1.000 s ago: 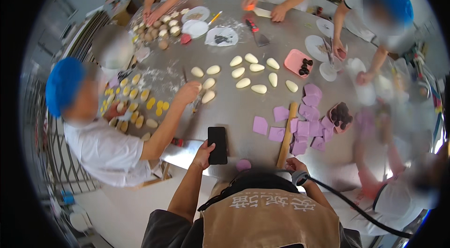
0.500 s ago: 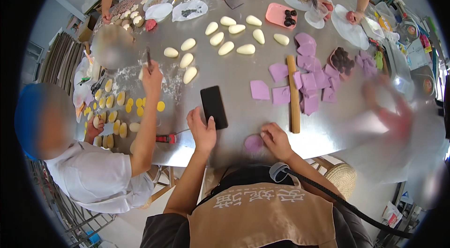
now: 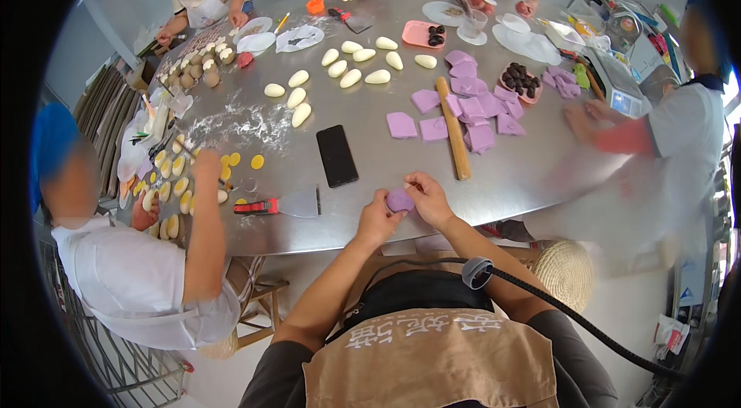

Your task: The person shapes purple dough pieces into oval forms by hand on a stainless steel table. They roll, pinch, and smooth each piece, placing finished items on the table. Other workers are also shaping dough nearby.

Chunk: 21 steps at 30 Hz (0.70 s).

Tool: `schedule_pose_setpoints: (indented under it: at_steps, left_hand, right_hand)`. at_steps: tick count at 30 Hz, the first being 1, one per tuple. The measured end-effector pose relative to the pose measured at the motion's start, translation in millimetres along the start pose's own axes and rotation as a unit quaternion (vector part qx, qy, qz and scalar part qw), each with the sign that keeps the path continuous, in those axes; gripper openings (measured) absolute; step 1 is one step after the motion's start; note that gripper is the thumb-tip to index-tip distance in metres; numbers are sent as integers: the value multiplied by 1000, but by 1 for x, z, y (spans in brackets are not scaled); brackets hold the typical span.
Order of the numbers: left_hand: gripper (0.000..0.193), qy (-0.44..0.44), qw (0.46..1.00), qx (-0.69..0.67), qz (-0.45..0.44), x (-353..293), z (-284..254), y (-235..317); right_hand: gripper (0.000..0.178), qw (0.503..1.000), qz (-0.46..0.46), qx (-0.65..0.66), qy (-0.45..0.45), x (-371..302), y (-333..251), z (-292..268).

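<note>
Near the table's front edge, a round flat piece of purple dough (image 3: 399,199) is held between my two hands. My left hand (image 3: 377,219) pinches its left side and my right hand (image 3: 429,197) grips its right side, both with fingers closed. A black phone (image 3: 337,155) lies just beyond my left hand. Left of that hand is a scraper (image 3: 297,203) with a red and black handle. A wooden rolling pin (image 3: 454,130) rests beyond my right hand, against a spread of purple dough sheets (image 3: 486,107), some of them overlapping.
Several pale egg-shaped dough pieces (image 3: 351,77) lie mid-table. Dark balls fill a pink tray (image 3: 531,98) at right; another pink tray (image 3: 414,34) stands farther back. A co-worker (image 3: 139,269) sits close on my left, another (image 3: 679,122) on the right beside a scale (image 3: 617,88).
My left hand has left the phone and joined my right hand. The purple dough disc, formerly on the table, is up between both hands. The view has shifted.
</note>
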<state>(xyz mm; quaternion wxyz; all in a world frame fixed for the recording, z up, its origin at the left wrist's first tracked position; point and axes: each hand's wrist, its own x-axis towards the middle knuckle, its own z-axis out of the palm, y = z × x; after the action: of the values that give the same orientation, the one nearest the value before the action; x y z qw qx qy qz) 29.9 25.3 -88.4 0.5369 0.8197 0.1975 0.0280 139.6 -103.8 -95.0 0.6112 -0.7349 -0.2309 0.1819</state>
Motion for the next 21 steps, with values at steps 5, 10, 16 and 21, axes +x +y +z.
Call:
schedule_pose_setpoints:
  at_steps: [5,10,16,21]
  left_hand:
    - [52,-32,984,-161,-62,-5,-11,-5]
    - [38,-97,969,-229,19,-47,-35,28]
    - [52,-308,893,-24,327,-143,-78,198]
    - [32,-481,786,-46,385,-164,-38,252]
  right_hand:
    - [18,991,60,122,5,-44,-32,-50]
    - [22,937,-56,344,6,-124,-170,-114]
    - [35,764,-443,244,-401,-167,-292,-176]
    - [16,649,-530,217,-501,-177,-332,-176]
